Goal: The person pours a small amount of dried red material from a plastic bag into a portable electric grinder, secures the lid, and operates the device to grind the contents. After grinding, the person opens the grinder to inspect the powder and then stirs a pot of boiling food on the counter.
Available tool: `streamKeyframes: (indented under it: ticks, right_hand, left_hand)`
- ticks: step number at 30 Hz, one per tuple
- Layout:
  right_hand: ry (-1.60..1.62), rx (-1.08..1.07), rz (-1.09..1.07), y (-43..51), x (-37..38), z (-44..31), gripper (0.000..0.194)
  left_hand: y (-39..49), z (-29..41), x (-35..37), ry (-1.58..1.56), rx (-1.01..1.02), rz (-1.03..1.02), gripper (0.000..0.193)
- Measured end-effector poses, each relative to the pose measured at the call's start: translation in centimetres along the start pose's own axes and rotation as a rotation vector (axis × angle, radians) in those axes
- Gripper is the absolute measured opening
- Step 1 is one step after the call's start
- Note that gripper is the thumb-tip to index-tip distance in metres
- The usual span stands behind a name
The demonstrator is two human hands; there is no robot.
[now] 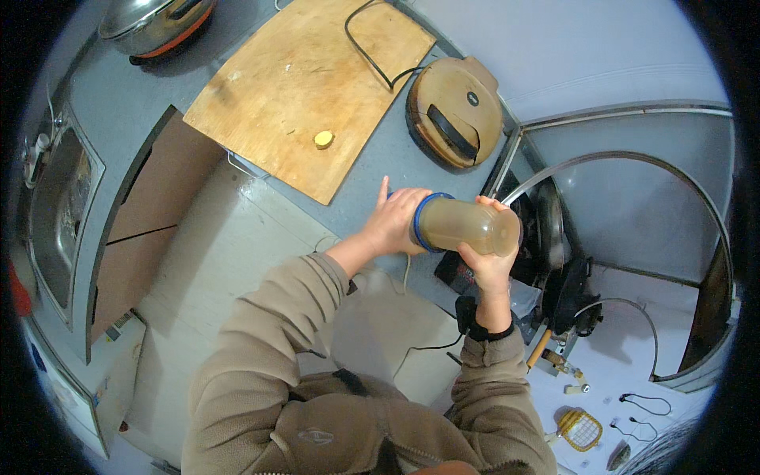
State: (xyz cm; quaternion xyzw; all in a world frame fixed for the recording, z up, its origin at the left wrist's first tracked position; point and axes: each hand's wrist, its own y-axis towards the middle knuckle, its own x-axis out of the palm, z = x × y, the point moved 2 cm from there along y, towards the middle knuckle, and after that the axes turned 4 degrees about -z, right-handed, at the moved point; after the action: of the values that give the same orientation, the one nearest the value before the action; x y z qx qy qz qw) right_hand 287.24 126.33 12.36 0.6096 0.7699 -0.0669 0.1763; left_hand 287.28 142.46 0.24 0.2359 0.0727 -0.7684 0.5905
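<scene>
Both my hands hold a cloudy, translucent plastic jar with a blue rim, above the grey countertop. It lies tipped nearly on its side, its base to the right. My left hand grips the blue-rimmed end, one finger raised. Around the base end wraps my right hand, its thumb on the near side. The jar's mouth is hidden behind my left hand. Past the hands, a small cut piece of yellow food rests on a wooden board.
A round electric griddle stands right of the board, its black cord crossing the wood. Dark pans stand at right by a curved-edged panel. A lidded metal pot is at upper left, a steel sink at left.
</scene>
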Motion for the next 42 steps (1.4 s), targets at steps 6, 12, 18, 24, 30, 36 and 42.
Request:
streamKeyframes:
  ticks: [6,12,18,24,30,36,42]
  right_hand:
    - [-0.108,0.017,-0.038,0.2,-0.2,-0.2,0.09]
    - [0.098,-0.019,0.033,-2.2,-1.0,0.8,0.125]
    - [-0.002,0.34,0.329,-14.4,-0.6,11.5,0.021]
    - [0.079,1.01,0.129,-22.3,5.0,21.2,0.046]
    - [0.113,0.981,0.15,-20.9,9.0,24.2,0.049]
    - [0.463,1.022,-0.029,-21.9,8.9,18.9,0.05]
    - [1.017,1.001,0.118,-18.7,6.8,10.5,0.041]
  left_hand:
    - [-0.1,-0.2,-0.2,0.03,-0.03,-0.08,0.102]
    - [-0.4,0.3,-0.2,0.035,-0.09,-0.134,0.111]
    - [-1.0,0.9,-0.5,0.057,-0.228,-0.131,0.126]
    - [-6.5,-1.3,-1.6,0.075,-0.218,0.088,0.108]
    - [-19.4,-4.8,-3.4,-0.02,-0.494,0.033,0.073]
    - [-26.2,-6.0,-1.8,-0.062,-0.63,-0.439,0.071]
    - [-25.9,-3.0,5.9,0.067,-0.328,-0.79,0.086]
